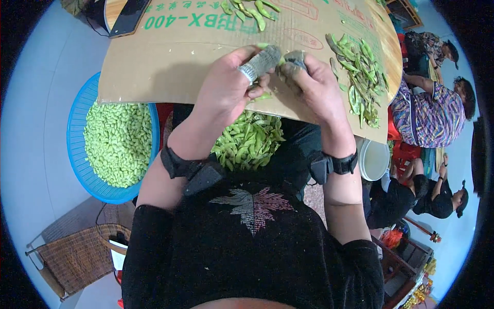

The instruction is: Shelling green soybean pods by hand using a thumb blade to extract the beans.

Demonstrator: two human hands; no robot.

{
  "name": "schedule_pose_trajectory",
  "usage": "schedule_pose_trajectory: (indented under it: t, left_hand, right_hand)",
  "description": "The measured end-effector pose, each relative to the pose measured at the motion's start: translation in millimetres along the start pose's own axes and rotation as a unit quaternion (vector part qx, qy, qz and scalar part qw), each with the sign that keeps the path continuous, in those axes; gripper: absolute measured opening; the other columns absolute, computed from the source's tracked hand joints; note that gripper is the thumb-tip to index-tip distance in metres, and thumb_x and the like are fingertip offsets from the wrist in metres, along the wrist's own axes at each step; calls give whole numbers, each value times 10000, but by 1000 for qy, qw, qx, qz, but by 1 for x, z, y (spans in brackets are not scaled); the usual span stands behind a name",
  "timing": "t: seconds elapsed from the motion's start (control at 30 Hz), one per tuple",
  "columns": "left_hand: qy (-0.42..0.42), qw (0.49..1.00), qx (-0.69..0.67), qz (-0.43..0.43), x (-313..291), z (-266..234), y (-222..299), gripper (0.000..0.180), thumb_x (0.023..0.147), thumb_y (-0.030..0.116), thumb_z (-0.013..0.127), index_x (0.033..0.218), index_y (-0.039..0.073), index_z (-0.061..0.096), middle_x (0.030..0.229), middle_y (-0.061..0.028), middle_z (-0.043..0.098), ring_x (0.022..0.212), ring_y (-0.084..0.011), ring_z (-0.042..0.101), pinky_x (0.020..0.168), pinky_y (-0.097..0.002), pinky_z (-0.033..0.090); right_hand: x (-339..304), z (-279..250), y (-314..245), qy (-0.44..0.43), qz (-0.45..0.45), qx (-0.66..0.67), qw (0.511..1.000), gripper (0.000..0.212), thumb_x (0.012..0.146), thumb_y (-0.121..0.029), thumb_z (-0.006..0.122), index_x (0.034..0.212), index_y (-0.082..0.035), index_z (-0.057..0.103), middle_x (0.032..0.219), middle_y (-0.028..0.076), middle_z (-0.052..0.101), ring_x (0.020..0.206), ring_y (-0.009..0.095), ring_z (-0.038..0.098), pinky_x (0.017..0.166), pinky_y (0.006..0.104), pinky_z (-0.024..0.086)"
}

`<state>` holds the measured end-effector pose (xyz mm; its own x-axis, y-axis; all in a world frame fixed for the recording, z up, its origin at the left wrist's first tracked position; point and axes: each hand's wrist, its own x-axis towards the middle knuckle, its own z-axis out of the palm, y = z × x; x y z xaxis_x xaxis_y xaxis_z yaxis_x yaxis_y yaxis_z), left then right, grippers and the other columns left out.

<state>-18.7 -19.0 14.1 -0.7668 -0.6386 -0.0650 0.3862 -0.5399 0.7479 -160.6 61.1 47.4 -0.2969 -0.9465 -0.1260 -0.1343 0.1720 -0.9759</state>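
Both hands are close together above the near edge of a cardboard sheet (154, 77). My left hand (226, 82) is closed, with grey fabric covers on its fingers. A bit of green pod (262, 45) shows at its fingertips, mostly hidden by them. My right hand (316, 85) is also closed, its thumb and finger in dirty dark covers. Its fingertips nearly meet the left ones, and what they pinch is hidden. Below the sheet's edge, between my forearms, lies a heap of green pods (249, 141) in my lap.
A blue basket (77, 149) of shelled green beans (118, 144) stands at the left. Loose pods (360, 77) lie on the cardboard's right, more pods (252, 11) at the far side. A dark phone (129, 18) sits far left. Several people sit at the right beyond a pale bucket (374, 159).
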Motion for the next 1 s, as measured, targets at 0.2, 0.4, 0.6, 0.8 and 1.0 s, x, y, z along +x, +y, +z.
schedule_pose_trajectory:
  t: [0.2, 0.4, 0.6, 0.8, 1.0]
  left_hand:
    - [54, 997, -56, -6, -1, 7, -6, 267, 751, -91, 392, 950, -11, 552, 739, -25, 532, 588, -50, 435, 461, -166, 296]
    - [51, 996, -16, 76, -6, 13, -19, 213, 742, -74, 455, 894, -2, 586, 760, -1, 555, 576, -28, 434, 473, -151, 304]
    - [14, 999, -24, 47, -11, 8, -17, 143, 864, 115, 515, 961, 19, 557, 781, -22, 565, 614, -62, 468, 502, -179, 346]
    - [-77, 982, -167, -39, -6, -3, -24, 200, 869, 215, 529, 945, 31, 540, 829, -18, 555, 673, -88, 496, 549, -219, 390]
    - [9, 991, 89, 100, -3, 1, -32, 163, 781, -8, 562, 937, 34, 539, 881, -15, 558, 775, -98, 550, 603, -179, 422]
  right_hand:
    - [-23, -7, -6, -82, 57, 97, 990, 197, 912, -226, 461, 847, -60, 545, 584, -64, 438, 468, 19, 339, 416, 173, 255]
    - [-27, -2, 4, -71, 43, 153, 985, 171, 923, -193, 445, 888, -59, 544, 576, -60, 441, 446, 16, 314, 400, 172, 228]
    - [-31, 2, 12, -79, 93, 311, 943, 167, 921, -174, 456, 929, -36, 549, 577, -47, 464, 428, 13, 317, 395, 167, 248]
    - [-36, 8, 10, -23, 52, 220, 974, 144, 901, -133, 478, 871, -18, 560, 581, -28, 495, 441, 54, 392, 412, 204, 325]
    - [-35, 16, 13, 130, -152, -376, 905, 112, 834, -86, 540, 848, 22, 566, 608, 33, 554, 558, 83, 496, 507, 273, 422]
